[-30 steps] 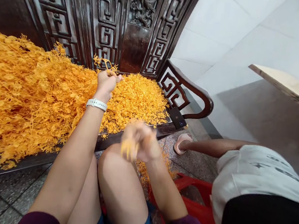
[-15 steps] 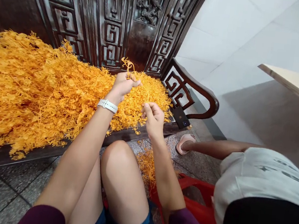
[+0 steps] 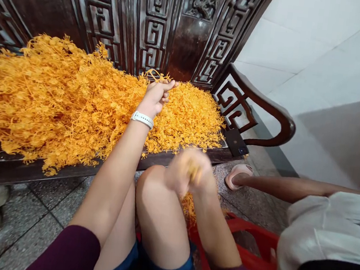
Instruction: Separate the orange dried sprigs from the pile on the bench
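My left hand (image 3: 159,95), with a white watch band on its wrist, is closed on a thin, branched orange sprig (image 3: 156,75). The sprig's curled ends stick out above the fingers. Beneath that hand spreads a large heap of similar orange sprigs (image 3: 70,101) on a dark wooden bench. My right hand (image 3: 190,171) is above my knee, blurred by motion. Orange bits (image 3: 194,172) show among its curled fingers; their exact shape is smeared.
The carved bench back (image 3: 190,45) rises behind the heap, and a curved armrest (image 3: 285,125) closes its right end. A black phone (image 3: 236,142) lies there. Another person's leg (image 3: 291,189) and a red plastic stool (image 3: 252,243) are at right. Orange scraps (image 3: 188,207) lie below.
My right hand has pulled away from the left, down and right toward my knee, with orange bits in it. My left hand stays over the heap with the sprig. The view has shifted.
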Tool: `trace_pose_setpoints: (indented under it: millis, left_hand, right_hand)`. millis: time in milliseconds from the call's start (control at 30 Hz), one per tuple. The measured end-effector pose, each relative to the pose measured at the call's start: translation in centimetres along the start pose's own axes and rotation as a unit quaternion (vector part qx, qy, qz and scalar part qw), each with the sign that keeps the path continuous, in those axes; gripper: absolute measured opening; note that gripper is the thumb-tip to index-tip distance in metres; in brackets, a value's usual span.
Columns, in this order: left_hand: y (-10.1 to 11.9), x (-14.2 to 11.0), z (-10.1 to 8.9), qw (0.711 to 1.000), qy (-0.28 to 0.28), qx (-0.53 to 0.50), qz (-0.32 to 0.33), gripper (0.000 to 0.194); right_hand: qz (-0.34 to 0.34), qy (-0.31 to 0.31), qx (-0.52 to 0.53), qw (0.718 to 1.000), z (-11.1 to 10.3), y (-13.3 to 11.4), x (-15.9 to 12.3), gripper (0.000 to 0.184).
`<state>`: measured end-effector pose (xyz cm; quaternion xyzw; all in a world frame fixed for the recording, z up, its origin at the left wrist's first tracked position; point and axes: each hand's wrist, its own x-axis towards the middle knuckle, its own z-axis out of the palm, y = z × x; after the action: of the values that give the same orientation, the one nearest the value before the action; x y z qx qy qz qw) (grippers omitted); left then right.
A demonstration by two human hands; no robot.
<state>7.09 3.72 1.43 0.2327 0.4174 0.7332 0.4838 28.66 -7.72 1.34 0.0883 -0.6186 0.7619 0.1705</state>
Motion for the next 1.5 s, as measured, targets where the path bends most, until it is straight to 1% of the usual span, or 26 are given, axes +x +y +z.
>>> trace_pose_setpoints:
  millis: [67,133,200,367,400,500,567,600,633,700,767,833,867,900,933,967,1000,1033,1067,1100,1167,1233,1300,1367,1467,1500]
  left_hand:
    - [0.1,-0.3,0.2,1.0,-0.015,-0.024,-0.01,0.031]
    - [0.1,-0.6,0.6,0.998,-0.03,-0.055,-0.024,0.027]
    - [-0.1,-1.0,1.1,0.994,-0.048,-0.085,-0.038,0.026]
    - [-0.9,-2.7,3.3,0.983,-0.114,-0.125,-0.071,0.025]
    - [-1.2,-3.0,3.8,0.981,-0.12,-0.128,-0.082,0.025]
    - [-1.8,-3.6,4.7,0.979,-0.101,-0.143,-0.102,0.025]
    - [-1.9,-3.4,4.8,0.982,-0.068,-0.151,-0.094,0.027]
    - [-1.9,-3.1,4.6,0.984,-0.046,-0.149,-0.082,0.027]
    - [-1.8,-2.6,4.3,0.986,-0.024,-0.147,-0.069,0.028]
    - [-1.4,-1.7,3.2,0.985,0.008,-0.162,-0.058,0.03]
    - [-0.8,-0.8,1.8,0.975,0.006,-0.211,-0.075,0.031]
    - [-0.2,-0.4,0.7,0.961,-0.022,-0.257,-0.097,0.031]
    - [0.1,-0.4,0.3,0.956,-0.036,-0.273,-0.103,0.032]
    - [0.4,-0.6,0.2,0.952,-0.048,-0.284,-0.106,0.032]
    - [0.6,-0.9,0.1,0.949,-0.058,-0.291,-0.11,0.032]
    - [0.8,-1.2,0.2,0.946,-0.067,-0.295,-0.114,0.032]
    - [0.9,-1.6,0.4,0.945,-0.074,-0.296,-0.119,0.032]
    - [0.9,-1.9,0.7,0.944,-0.078,-0.296,-0.125,0.032]
    - [0.9,-2.3,1.0,0.943,-0.083,-0.295,-0.131,0.032]
    - [0.9,-2.5,1.3,0.942,-0.088,-0.296,-0.135,0.032]
    - [0.6,-3.0,2.0,0.938,-0.105,-0.297,-0.143,0.032]
    - [0.3,-3.5,2.7,0.934,-0.13,-0.29,-0.161,0.03]
    - [0.0,-4.0,3.5,0.932,-0.149,-0.275,-0.182,0.027]
    - [-0.3,-4.6,4.1,0.937,-0.15,-0.256,-0.186,0.027]
    - [-0.7,-5.3,4.8,0.955,-0.128,-0.213,-0.162,0.03]
    - [-0.9,-5.4,5.1,0.96,-0.126,-0.195,-0.157,0.031]
  right_hand:
    - [-0.03,0.21,0.01,0.977,-2.4,-1.1,0.4,0.032]
    - [-0.048,0.412,-0.047,0.909,-3.7,-1.0,0.5,0.026]
    - [-0.044,0.52,-0.143,0.841,-4.2,0.0,0.3,0.022]
    - [0.018,0.448,-0.31,0.838,-5.5,2.8,0.5,0.029]
    - [0.014,0.442,-0.348,0.827,-5.9,3.0,0.6,0.029]
    - [-0.046,0.451,-0.507,0.733,-6.0,3.3,0.5,0.022]
    - [-0.096,0.41,-0.591,0.688,-4.6,3.2,-0.1,0.015]
    - [-0.121,0.365,-0.609,0.694,-3.5,3.1,-0.5,0.014]
    - [-0.144,0.306,-0.609,0.717,-2.2,3.0,-0.9,0.017]
    - [-0.162,0.156,-0.571,0.79,0.6,2.6,-1.6,0.022]
    - [-0.11,-0.043,-0.493,0.862,2.7,1.9,-1.9,0.022]
    - [-0.061,-0.218,-0.368,0.902,3.4,1.1,-1.8,0.02]
    - [-0.062,-0.235,-0.303,0.921,3.1,0.7,-1.6,0.019]
    - [-0.078,-0.182,-0.249,0.948,2.6,0.3,-1.4,0.018]
    - [-0.098,-0.064,-0.205,0.972,1.7,0.1,-1.2,0.018]
    - [-0.106,0.095,-0.17,0.975,0.8,0.0,-1.0,0.018]
    - [-0.103,0.263,-0.143,0.949,-0.2,0.0,-0.8,0.019]
    - [-0.094,0.404,-0.128,0.901,-1.2,0.2,-0.6,0.022]
    - [-0.086,0.496,-0.125,0.855,-2.1,0.4,-0.4,0.028]
    - [-0.083,0.546,-0.139,0.822,-2.8,0.7,-0.2,0.035]
    - [-0.078,0.561,-0.211,0.796,-3.7,1.5,0.2,0.043]
    - [-0.05,0.522,-0.296,0.799,-4.2,2.2,0.5,0.045]
    - [-0.023,0.481,-0.366,0.796,-4.4,2.8,0.7,0.033]
    - [-0.025,0.464,-0.447,0.764,-4.5,3.0,0.8,0.023]
    - [-0.035,0.442,-0.567,0.694,-4.1,2.7,0.3,0.026]
    - [-0.034,0.436,-0.586,0.682,-3.7,2.4,0.0,0.025]
